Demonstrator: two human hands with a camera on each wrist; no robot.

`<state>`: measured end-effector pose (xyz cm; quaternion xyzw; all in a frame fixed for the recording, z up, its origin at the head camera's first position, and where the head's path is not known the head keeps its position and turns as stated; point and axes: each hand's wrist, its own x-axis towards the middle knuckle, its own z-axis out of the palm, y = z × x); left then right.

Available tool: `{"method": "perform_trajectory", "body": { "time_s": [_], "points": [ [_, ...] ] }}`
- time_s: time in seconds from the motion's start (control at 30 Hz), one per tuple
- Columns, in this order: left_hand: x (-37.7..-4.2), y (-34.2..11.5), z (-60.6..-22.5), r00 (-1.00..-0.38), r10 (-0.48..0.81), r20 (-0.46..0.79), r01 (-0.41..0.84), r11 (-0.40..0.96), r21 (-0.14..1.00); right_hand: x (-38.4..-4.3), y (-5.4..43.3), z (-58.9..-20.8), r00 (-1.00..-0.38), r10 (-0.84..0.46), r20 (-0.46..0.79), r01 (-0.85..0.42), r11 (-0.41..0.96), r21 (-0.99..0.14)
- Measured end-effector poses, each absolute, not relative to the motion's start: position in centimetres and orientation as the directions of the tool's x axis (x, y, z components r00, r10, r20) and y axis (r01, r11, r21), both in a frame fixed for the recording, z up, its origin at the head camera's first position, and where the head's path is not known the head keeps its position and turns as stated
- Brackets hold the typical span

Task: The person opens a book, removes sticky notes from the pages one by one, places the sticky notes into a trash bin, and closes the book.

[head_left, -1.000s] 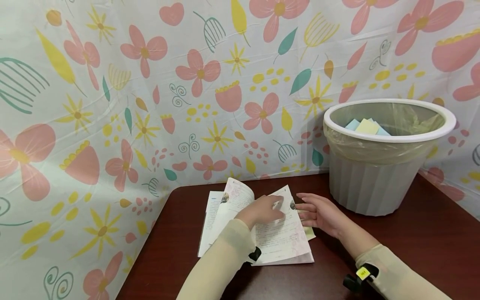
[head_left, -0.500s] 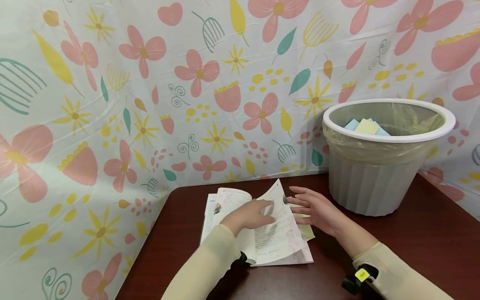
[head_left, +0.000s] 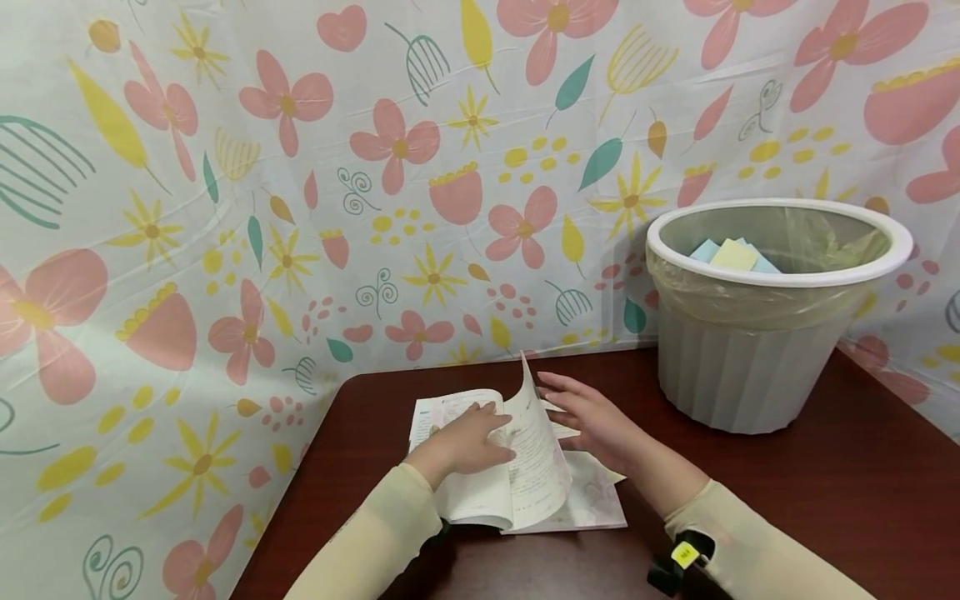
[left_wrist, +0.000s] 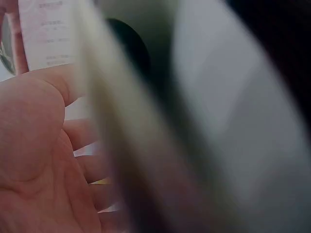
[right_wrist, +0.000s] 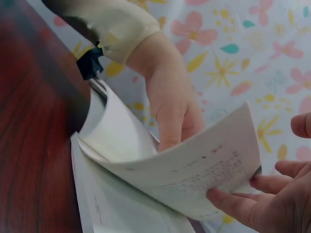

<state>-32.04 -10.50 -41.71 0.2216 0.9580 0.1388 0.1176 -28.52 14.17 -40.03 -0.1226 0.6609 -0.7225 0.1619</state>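
An open book (head_left: pixel 474 498) with printed pages lies on the dark red table. My left hand (head_left: pixel 471 442) rests on its left-hand pages, fingers fairly straight, thumb toward the fold. One page (head_left: pixel 536 467) stands curved up from the fold, its top corner pointing upward. Behind this page is my right hand (head_left: pixel 600 421), fingers extended; in the right wrist view its fingertips (right_wrist: pixel 218 196) are against the sheet. A pale yellow paper (head_left: pixel 596 468) pokes out over the right side of the book. Blurred sheets cover much of the left wrist view, beside the left palm (left_wrist: pixel 34 136).
A grey waste bin (head_left: pixel 738 358) with a white rim and clear liner stands on the table (head_left: pixel 840 492) at the back right. Blue and yellow paper squares (head_left: pixel 735 255) show inside it. A flower-patterned cloth (head_left: pixel 300 167) hangs behind the table.
The raised page has swung left and now stands more upright, showing the yellow paper and the page below. My right hand followed it left; my left hand moved left and down onto the left-hand pages.
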Motion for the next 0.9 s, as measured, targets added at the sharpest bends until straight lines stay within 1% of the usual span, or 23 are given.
{"method": "perform_trajectory", "body": {
  "time_s": [0.07, 0.3, 0.4, 0.6, 0.77, 0.9],
  "points": [
    [-32.0, -11.4, -42.0, -0.872, 0.461, -0.164, 0.396, 0.862, 0.318, -28.4, 13.5, -40.0, -0.918, -0.396, -0.03, 0.059, -0.061, -0.996],
    [-31.7, -14.2, -43.1, -0.825, 0.549, -0.133, 0.463, 0.792, 0.397, -27.9, 11.7, -40.3, -0.934, -0.357, -0.025, 0.03, -0.009, -1.0],
    [-31.5, -15.1, -43.5, -0.822, 0.556, -0.122, 0.466, 0.781, 0.417, -27.7, 11.2, -40.5, -0.934, -0.356, -0.011, 0.015, -0.008, -1.0],
    [-31.2, -16.7, -44.2, -0.835, 0.536, -0.125, 0.425, 0.773, 0.472, -26.9, 9.8, -40.8, -0.932, -0.363, 0.009, -0.008, -0.003, -1.0],
    [-31.0, -17.8, -44.7, -0.845, 0.52, -0.125, 0.389, 0.758, 0.524, -26.1, 8.5, -41.2, -0.925, -0.377, 0.039, -0.072, 0.073, -0.995],
    [-31.0, -18.6, -45.0, -0.849, 0.514, -0.122, 0.362, 0.735, 0.573, -25.6, 7.7, -41.9, -0.908, -0.407, 0.099, -0.184, 0.174, -0.968]
  ]
}}
